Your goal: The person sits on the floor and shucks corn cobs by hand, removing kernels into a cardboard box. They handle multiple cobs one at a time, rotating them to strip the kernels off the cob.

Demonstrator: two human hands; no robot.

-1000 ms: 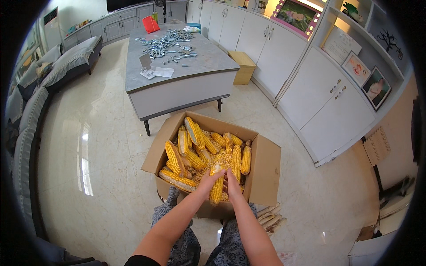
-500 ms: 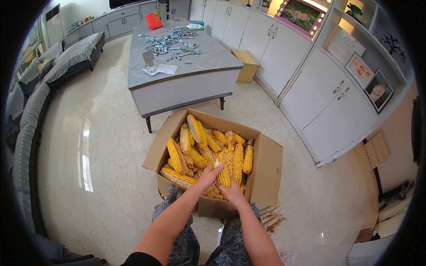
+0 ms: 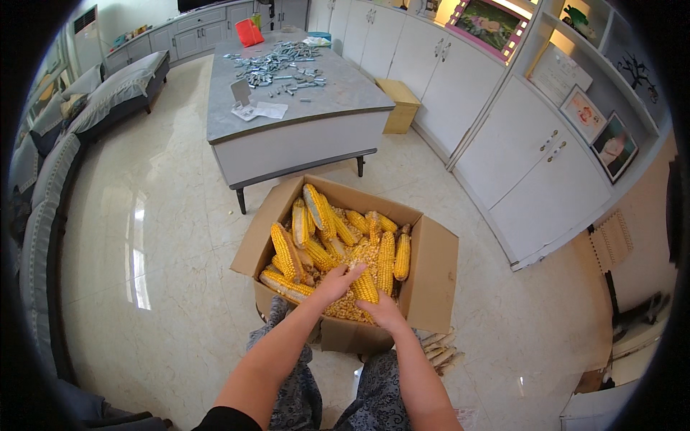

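Head view: our left hand (image 3: 336, 284) and right hand (image 3: 383, 312), both part-curled, grip one cob (image 3: 365, 286), yellow, tight-rowed, slanted, above loose kernels (image 3: 348, 311) inside one open cardboard box (image 3: 435, 276). We count at least ten other cobs (image 3: 385, 263) around it; beyond, one grey table (image 3: 338, 100) bears scattered metal pieces (image 3: 269, 73), too many to count.

Bumpy corn (image 3: 366, 288), cardboard box (image 3: 433, 276), glossy floor (image 3: 176, 223)

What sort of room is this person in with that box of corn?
Most likely a living room in a home: a long sofa with pale covers runs along the left, and framed photos stand above white cabinets on the right.
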